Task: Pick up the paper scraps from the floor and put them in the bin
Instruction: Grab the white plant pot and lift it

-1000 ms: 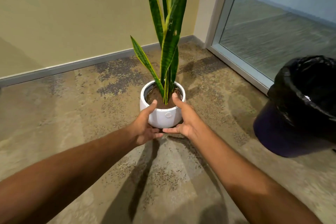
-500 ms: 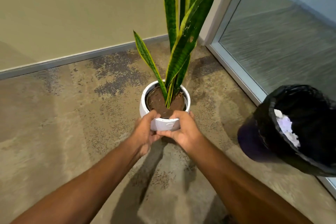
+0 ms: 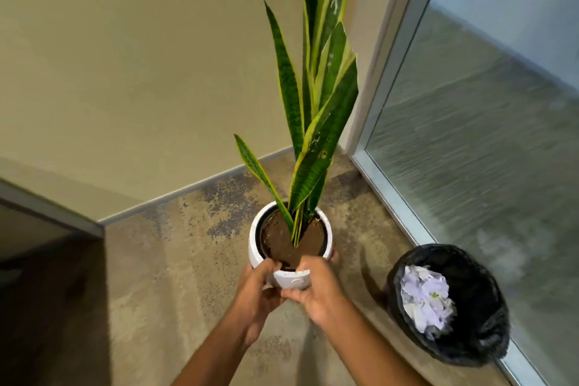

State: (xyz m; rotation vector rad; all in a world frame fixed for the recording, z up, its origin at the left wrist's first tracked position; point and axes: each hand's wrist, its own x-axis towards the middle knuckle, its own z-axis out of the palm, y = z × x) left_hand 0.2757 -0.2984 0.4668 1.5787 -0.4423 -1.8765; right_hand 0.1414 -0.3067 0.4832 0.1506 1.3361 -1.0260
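Note:
A bin lined with a black bag stands on the floor at the lower right, with a heap of crumpled white paper scraps inside it. I see no scraps on the floor. In the middle is a white plant pot filled with soil, holding a tall green snake plant. My left hand grips the pot's near left side and my right hand grips its near right side, thumbs on the rim.
A beige wall with a grey skirting board runs behind the pot. A frosted glass panel in a metal frame closes the right side. A dark recess lies at the left. Mottled concrete floor surrounds the pot.
Both hands have tightened around the pot. The view has risen and pulled back, so the whole bin and the scraps inside it show, and the plant appears taller.

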